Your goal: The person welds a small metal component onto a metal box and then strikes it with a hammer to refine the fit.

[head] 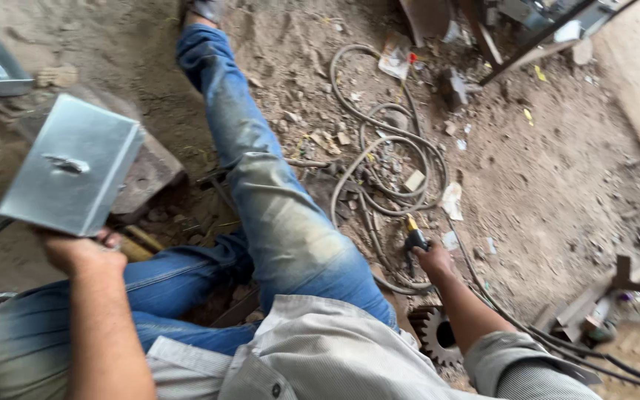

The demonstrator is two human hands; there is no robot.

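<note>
Here, the left hand (75,252) grips the near edge of a grey sheet-metal box (72,164), held up at left: probably light, stiff, sharp-edged. The right hand (432,259) clasps a yellow-tipped electrode holder (413,235).

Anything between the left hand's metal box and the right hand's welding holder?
Yes. The person's own jeans-clad leg stretches between them: the metal box in the left hand is on one side, the right hand gripping the welding holder on the other.

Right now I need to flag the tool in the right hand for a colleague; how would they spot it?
Follow the coiled hose on the dirt floor to its near end. There the right hand grips a black tool, alone in having a yellow tip.
</note>
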